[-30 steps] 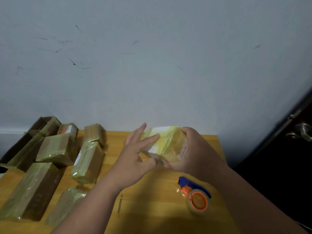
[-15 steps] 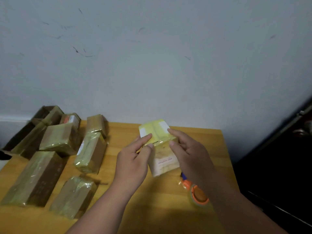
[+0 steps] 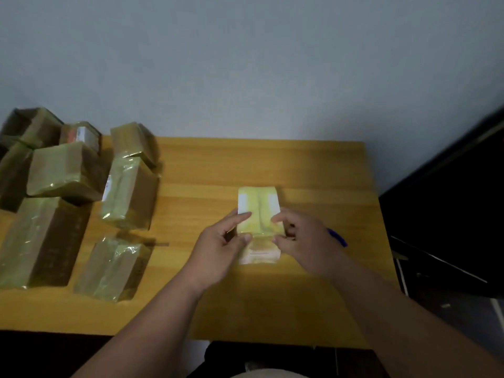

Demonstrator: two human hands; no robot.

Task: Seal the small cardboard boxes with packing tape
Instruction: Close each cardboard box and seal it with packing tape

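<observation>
Resting near the middle of the wooden table (image 3: 313, 165), toward its right half, the small yellowish box (image 3: 258, 211) lies with its taped top face up, two pale white patches showing on either side of a central seam under glossy tape. Both hands grip it at its near end: the left hand (image 3: 218, 249) has its index finger laid on the top left edge and its thumb pressed against the front face, while the right hand (image 3: 305, 241) mirrors this, fingertips on the top right edge and thumb at the front. Below the fingers the box's front face shows a pale label with faint print too blurred to read. Just behind the right hand, a blue strip (image 3: 337, 237) of some object pokes out on the table; the rest of it is hidden by the hand. Well apart on the left side of the table sits a cluster of brown cardboard boxes wrapped in shiny tape: a long box (image 3: 38, 241) at the near left, a smaller box (image 3: 114, 268) beside it, an upright-angled box (image 3: 128, 195) behind that, and several more boxes (image 3: 62, 170) crowded toward the far left corner, some touching each other. A plain grey-white wall (image 3: 245, 64) rises behind the table, and dark furniture (image 3: 450, 200) stands at the right.
</observation>
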